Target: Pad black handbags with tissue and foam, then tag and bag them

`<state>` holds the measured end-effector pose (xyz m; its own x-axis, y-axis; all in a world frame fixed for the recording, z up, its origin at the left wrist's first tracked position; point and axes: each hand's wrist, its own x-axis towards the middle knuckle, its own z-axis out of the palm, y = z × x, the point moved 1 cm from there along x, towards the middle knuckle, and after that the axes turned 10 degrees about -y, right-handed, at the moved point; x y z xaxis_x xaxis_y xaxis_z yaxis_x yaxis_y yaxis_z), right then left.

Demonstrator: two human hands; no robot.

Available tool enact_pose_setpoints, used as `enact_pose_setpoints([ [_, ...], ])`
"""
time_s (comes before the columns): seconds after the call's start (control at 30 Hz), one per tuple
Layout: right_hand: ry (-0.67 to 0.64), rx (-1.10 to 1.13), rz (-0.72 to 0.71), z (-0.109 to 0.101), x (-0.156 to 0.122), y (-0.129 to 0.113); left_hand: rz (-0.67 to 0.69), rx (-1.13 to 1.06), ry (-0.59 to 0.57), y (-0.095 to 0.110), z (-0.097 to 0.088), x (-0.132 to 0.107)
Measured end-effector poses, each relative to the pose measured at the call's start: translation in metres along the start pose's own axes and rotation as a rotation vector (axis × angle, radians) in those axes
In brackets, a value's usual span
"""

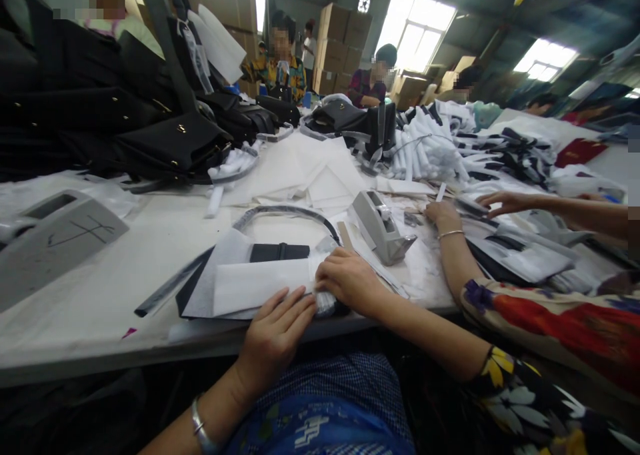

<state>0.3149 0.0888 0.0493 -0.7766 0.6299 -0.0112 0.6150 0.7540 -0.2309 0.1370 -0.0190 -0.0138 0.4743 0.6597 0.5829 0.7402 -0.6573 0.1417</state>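
Observation:
A black handbag (194,287) lies flat on the table before me, partly covered with white wrapping sheets (263,285). Its handle (295,212), wrapped in clear film, arches up behind it. My left hand (277,325) rests with fingers stretched out along the near edge of the folded sheet. At that sheet's right end, my right hand (353,280) is closed, fingers curled down by some clear plastic; what the fingertips grip is hidden. A film-wrapped strap (173,287) sticks out to the left. A grey tape dispenser (383,228) stands just beyond my right hand.
Another grey dispenser (60,242) stands at left, in front of piled black bags (170,142). White paper sheets (300,168) lie mid-table. White-wrapped handles (425,148) are heaped behind. At right, a co-worker's hands (443,218) work close by.

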Motion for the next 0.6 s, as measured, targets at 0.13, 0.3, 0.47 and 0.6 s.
enact_pose_setpoints([
  [0.13, -0.118, 0.165, 0.087, -0.002, 0.006, 0.005, -0.053, 0.005, -0.029, 0.002, -0.002, 0.003],
  [0.3, -0.136, 0.289, 0.121, -0.002, 0.008, 0.009, -0.038, 0.074, -0.073, 0.003, -0.005, 0.007],
  [0.47, -0.056, 0.398, 0.201, 0.004, 0.005, 0.005, -0.058, 0.076, -0.149, 0.005, -0.007, 0.012],
  [0.6, 0.047, 0.409, 0.201, 0.007, 0.001, 0.011, -0.103, 0.058, -0.203, 0.008, -0.007, 0.015],
])
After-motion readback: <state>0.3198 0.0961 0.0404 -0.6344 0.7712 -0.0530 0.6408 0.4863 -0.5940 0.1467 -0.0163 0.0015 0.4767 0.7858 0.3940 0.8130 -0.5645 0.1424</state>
